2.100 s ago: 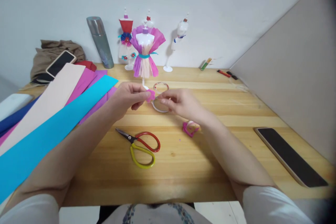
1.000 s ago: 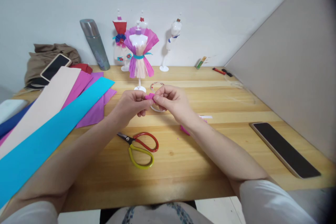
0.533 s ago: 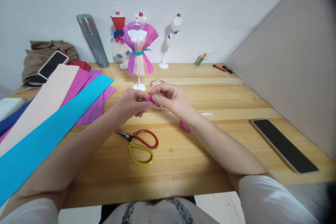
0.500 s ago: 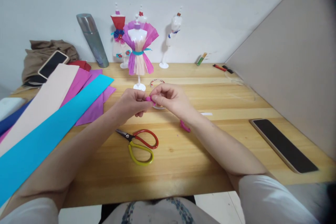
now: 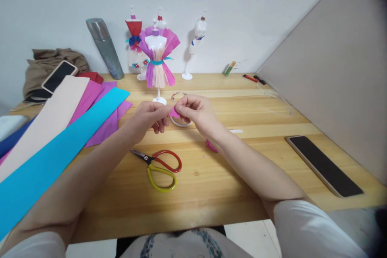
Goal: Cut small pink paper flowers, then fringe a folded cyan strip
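Observation:
Between my fingertips, over the middle of the table, is a small piece of magenta crepe paper (image 5: 173,113). My left hand (image 5: 152,115) pinches its left side, and my right hand (image 5: 193,109) pinches its right side. Below and behind the fingers lies a roll of tape (image 5: 182,124), partly covered by them. A second magenta scrap (image 5: 211,146) rests beneath my right forearm, which hides part of it. Scissors (image 5: 148,159) with one red and one yellow handle lie in front of my left hand. Just beyond the hands stands a mini mannequin (image 5: 156,42) in a purple and cream paper dress.
Crepe paper strips (image 5: 68,139) in blue, cream and purple cover the left side. Behind them are a phone (image 5: 59,76), brown cloth (image 5: 57,59) and a flask (image 5: 105,48). Other mannequins (image 5: 200,28) stand at the back. A larger phone (image 5: 324,165) lies right; a glue stick (image 5: 230,68) is near the wall.
The magenta paper between my fingers shows flatter and more spread out than before. My left fingers have shifted slightly. The view has moved a little; the other things stay put.

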The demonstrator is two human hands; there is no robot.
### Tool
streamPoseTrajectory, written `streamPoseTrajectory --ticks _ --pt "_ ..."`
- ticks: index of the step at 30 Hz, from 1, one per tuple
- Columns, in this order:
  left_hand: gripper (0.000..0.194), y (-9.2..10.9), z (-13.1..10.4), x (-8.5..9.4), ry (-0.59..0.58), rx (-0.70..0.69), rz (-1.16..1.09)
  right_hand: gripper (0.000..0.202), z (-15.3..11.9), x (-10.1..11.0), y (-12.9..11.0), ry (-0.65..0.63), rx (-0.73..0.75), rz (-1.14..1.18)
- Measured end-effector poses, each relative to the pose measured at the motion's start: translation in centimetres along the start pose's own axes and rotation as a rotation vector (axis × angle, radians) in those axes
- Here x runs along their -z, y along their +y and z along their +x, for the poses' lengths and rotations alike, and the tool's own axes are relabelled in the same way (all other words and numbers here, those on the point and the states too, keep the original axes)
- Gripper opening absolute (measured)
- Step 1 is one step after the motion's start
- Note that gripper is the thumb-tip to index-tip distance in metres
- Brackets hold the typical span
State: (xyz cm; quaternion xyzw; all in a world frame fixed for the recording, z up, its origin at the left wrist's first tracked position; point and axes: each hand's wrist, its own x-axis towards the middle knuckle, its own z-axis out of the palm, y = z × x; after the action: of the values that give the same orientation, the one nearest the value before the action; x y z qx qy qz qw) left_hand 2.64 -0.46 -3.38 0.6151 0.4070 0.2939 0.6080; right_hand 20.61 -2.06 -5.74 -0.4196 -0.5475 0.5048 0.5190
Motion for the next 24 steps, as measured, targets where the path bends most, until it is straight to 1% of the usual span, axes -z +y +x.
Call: streamPoseTrajectory --ticks 4,8,12,15,19,22,24 --pt "0.027 -0.39 0.14 -0.18 0.048 -0.037 0.019 0.029 -0.13 0.08 0.12 -0.038 0.002 -0.028" --pt "0.024 -0.56 0.22 -0.01 0.053 -0.052 -0.001 0.037 -0.35 0.42 -0.12 -0.069 -0.003 -0.006" --pt "0.021 -0.56 0.25 0.08 0.049 -0.048 0.000 0.031 -0.37 0.36 -0.28 -0.088 -0.024 -0.004" --pt "0.020 -0.50 0.19 0.02 0.048 -0.042 0.014 0.028 -0.22 0.09 -0.07 -0.066 -0.027 -0.011" --pt "0.022 -0.22 -0.02 0.01 0.045 -0.044 0.037 0.028 -0.08 -0.03 0.19 -0.049 -0.019 -0.018" --pt "0.029 0.08 -0.08 0.15 0.024 -0.040 0.032 0.028 -0.07 0.06 0.21 -0.036 -0.007 -0.035" --pt "0.033 0.23 -0.07 0.26 0.042 -0.037 0.030 0.027 -0.07 0.12 0.23 -0.035 0.000 -0.045"
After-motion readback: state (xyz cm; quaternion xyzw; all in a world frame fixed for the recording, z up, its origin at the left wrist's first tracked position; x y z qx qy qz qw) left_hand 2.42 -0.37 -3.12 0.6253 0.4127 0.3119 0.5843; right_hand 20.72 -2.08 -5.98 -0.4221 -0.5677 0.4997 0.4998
